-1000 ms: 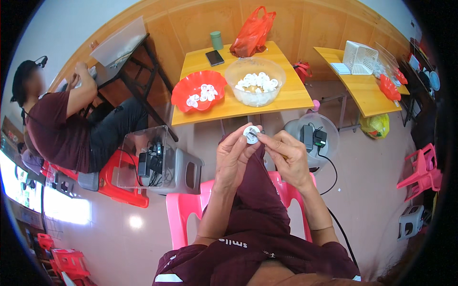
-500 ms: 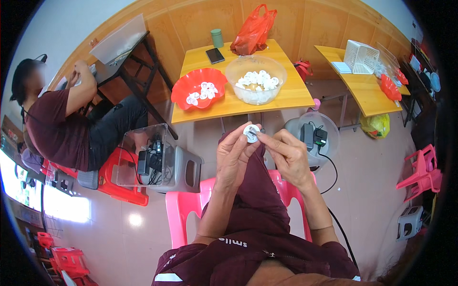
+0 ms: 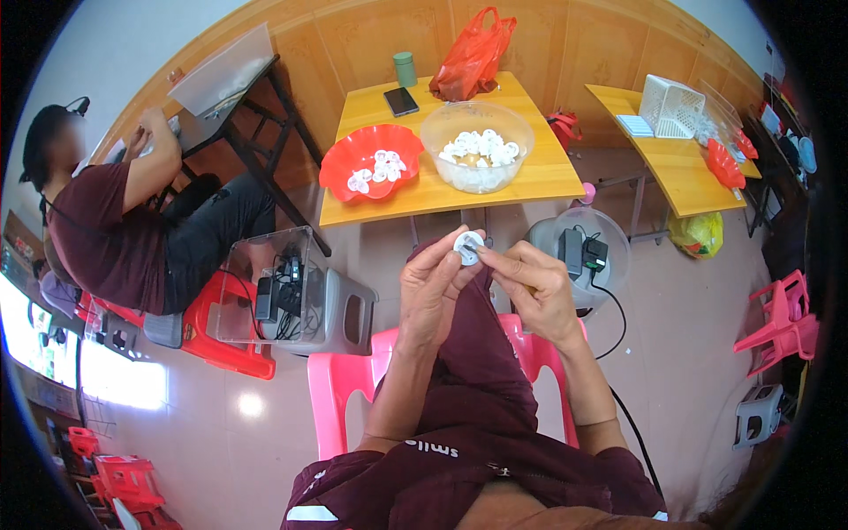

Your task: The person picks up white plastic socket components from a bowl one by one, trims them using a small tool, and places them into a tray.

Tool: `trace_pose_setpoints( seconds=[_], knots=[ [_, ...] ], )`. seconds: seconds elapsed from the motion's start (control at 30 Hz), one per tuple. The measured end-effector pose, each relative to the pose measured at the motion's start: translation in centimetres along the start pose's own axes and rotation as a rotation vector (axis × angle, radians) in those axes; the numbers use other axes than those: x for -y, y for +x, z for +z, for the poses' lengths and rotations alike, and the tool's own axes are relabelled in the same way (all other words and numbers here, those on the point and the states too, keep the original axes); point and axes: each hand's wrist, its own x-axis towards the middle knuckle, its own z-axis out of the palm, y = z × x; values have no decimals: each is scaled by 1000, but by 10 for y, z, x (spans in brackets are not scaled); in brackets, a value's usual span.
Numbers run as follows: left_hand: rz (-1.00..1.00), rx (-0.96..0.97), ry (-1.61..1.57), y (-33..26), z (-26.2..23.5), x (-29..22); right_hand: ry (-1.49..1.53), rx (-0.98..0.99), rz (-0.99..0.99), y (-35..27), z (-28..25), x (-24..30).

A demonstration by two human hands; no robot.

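Note:
My left hand pinches a small round white plastic piece between thumb and fingers, above my lap. A dark mark or sliver shows across the middle of its face. My right hand has thumb and forefinger pressed together at the right edge of the piece. Whatever lies between those fingertips is too small to make out. Beyond my hands, a wavy-rimmed red bowl holds several similar white pieces. Beside it on the right, a clear round tub contains a larger heap of white pieces.
Both containers stand on a yellow table with a phone, a green canister and a red plastic bag. Grey stools with boxed cables and black adapters flank me. At left a co-worker sits working.
My right fingertips have shifted slightly on the white piece, which stays in my left hand. The whole view has shifted a little. The co-worker's hands have moved slightly.

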Motion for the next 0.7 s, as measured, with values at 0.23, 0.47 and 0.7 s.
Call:
trace_pose_setpoints(
  seconds=[0.23, 0.47, 0.7],
  knots=[
    [3, -28, 137, 2, -4, 3, -225, 47, -50, -3, -3, -4],
    [97, -90, 349, 4, -6, 12, -773, 77, -50, -8, 2, 20],
    [-51, -25, 87, 8, -3, 9, -712, 14, 2, -10, -5, 29]
  ],
)
